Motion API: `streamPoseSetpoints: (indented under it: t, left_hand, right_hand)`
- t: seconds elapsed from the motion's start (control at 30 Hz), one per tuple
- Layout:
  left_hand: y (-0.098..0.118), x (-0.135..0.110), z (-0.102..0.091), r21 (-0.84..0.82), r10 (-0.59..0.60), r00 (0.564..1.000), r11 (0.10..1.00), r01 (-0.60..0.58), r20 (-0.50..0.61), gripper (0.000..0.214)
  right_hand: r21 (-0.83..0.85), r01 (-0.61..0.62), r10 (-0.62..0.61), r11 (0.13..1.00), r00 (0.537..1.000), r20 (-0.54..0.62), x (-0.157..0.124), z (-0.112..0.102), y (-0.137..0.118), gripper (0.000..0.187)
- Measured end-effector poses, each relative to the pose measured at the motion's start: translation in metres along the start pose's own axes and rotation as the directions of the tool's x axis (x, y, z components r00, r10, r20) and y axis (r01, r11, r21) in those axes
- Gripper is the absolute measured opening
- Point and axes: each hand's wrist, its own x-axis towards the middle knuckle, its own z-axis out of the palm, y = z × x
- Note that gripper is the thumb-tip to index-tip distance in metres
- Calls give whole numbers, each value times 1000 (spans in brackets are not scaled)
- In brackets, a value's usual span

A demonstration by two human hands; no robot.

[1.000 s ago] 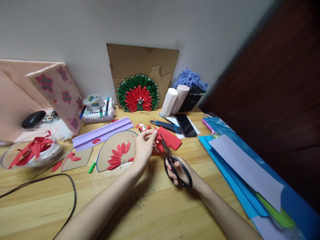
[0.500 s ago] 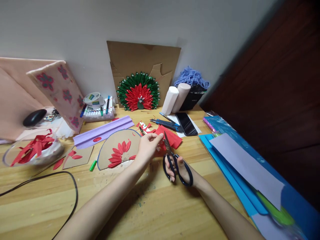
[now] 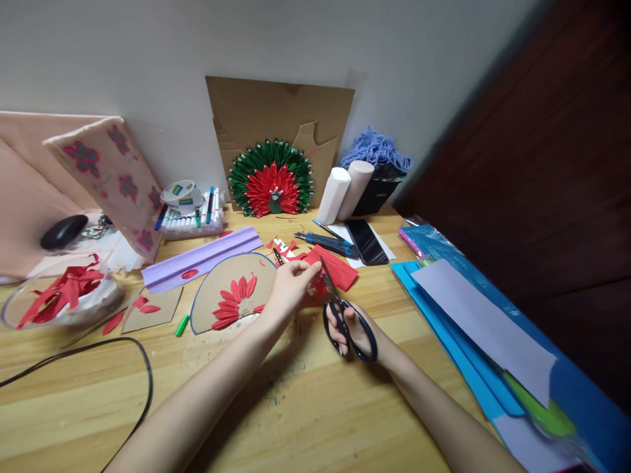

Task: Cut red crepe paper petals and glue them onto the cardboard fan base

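My left hand (image 3: 292,284) is closed in a pinch on a small piece of red crepe paper (image 3: 314,288), mostly hidden behind the fingertips. In my right hand (image 3: 355,327) are black-handled scissors (image 3: 336,303), the fingers and thumb through the loops. Their blades point away from me, close beside the pinched paper, and look nearly together. Just behind lies a folded sheet of red crepe paper (image 3: 340,270). Left of my hands, a rounded cardboard piece (image 3: 207,295) with a blue edge carries a fan of red paper petals (image 3: 231,303); my left forearm covers part of it.
A finished green-and-red peacock (image 3: 271,180) stands against cardboard (image 3: 276,112). A phone (image 3: 367,242) and cutters (image 3: 328,244) lie behind the red sheet. Purple crepe paper (image 3: 202,260), a plastic bowl (image 3: 106,299) and a black cable (image 3: 142,355) are left; blue folders (image 3: 424,309) are right.
The scissors have turned slightly and their handles sit closer together. My left hand keeps its pinch in almost the same place. The whole view has shifted a little.
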Motion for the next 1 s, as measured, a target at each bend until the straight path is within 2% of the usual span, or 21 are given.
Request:
streamPoseSetpoints:
  t: [0.13, 0.33, 0.57, 0.8, 1.0]
  left_hand:
    - [2, -1, 0, 2, 14, 1000, 1000, -14, 3, 30]
    - [5, -1, 0, -28, -5, 999, 1000, 4, -48, 23]
    - [6, -1, 0, -27, -26, 997, 999, 24, -72, 21]
    - [1, 1, -2, 18, 22, 1000, 1000, -22, -16, 23]
    - [2, -3, 0, 25, 13, 999, 1000, -14, 47, 24]
  right_hand:
    - [-44, 6, -7, 999, 999, -35, -4, 3, -8, 64]
    - [-92, -6, 0, 996, 998, -67, -3, 4, -11, 71]
    - [-162, 32, -41, 986, 998, -50, -6, 3, -10, 73]
    - [-77, 84, -82, 993, 996, 22, -3, 0, 2, 77]
    - [-109, 113, -113, 988, 994, -1, -3, 1, 1, 77]
